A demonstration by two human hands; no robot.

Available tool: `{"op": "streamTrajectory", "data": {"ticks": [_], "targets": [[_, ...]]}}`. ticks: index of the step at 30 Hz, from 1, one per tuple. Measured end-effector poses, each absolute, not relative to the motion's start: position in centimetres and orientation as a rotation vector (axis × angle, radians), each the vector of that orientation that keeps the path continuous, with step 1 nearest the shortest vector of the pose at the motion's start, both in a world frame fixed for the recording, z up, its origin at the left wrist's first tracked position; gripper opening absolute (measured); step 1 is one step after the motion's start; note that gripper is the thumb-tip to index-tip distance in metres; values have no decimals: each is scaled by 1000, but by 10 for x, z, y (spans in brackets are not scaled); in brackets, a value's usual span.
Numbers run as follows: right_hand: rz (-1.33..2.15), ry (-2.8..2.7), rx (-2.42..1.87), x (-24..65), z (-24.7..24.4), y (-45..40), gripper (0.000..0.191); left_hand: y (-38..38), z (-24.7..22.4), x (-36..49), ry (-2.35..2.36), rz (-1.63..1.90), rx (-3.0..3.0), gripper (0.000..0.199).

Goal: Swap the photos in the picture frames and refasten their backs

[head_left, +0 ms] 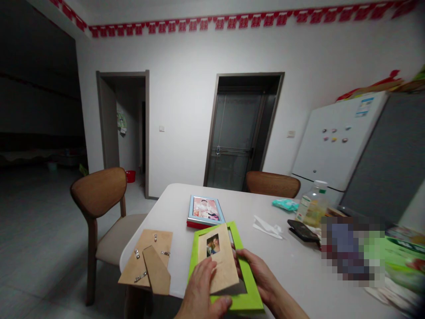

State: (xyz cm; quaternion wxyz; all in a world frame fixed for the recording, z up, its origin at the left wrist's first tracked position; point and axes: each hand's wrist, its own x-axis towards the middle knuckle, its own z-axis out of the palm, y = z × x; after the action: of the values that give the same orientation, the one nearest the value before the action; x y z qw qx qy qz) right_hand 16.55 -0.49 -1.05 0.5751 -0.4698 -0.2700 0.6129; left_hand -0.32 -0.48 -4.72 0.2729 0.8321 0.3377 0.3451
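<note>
Frame, lime-green, rectangular, over white bench; right hand clamped on rim, left hand spread on cream rectangular photo card, askew, unseated. Tan metal-clipped backing board already off, at left.

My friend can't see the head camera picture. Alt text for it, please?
At a white table, a person's right hand holds a green picture frame while the left hand touches a tan board with a small photo, lying across the frame. A blue picture frame sits beyond, and a brown backing board lies left.
</note>
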Motion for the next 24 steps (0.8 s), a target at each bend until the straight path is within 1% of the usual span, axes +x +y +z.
{"op": "streamTrajectory", "data": {"ticks": [3, 7, 11, 14, 16, 18, 21, 24], "targets": [[1423, -575, -1063, 158, -5, -4, 8, -10, -29, 9, 927, 1077, 2256, 55], [1301, -764, -1217, 163, -13, -4, 12, -10, -15, 1, 922, 1204, 2316, 57], [1169, -988, -1429, 179, -29, -4, 13, 2, -21, -29, 1180, 1404, 1952, 50], [1034, -1118, -1553, 190, -40, -3, 23, 10, -36, -53, 1332, 1466, 1628, 47], [954, -1201, -1619, 196, -45, -2, 31, 12, -47, -66, 1437, 1437, 1541, 46], [835, -1289, -1714, 200, -48, -2, 36, 10, -56, -75, 1513, 1337, 1566, 46], [590, -1411, -1909, 204, -49, -1, 39, 4, -63, -85, 1524, 1139, 1705, 49], [462, -1467, -1999, 206, -47, 0, 41, 1, -61, -90, 1500, 1108, 1872, 51]]}}
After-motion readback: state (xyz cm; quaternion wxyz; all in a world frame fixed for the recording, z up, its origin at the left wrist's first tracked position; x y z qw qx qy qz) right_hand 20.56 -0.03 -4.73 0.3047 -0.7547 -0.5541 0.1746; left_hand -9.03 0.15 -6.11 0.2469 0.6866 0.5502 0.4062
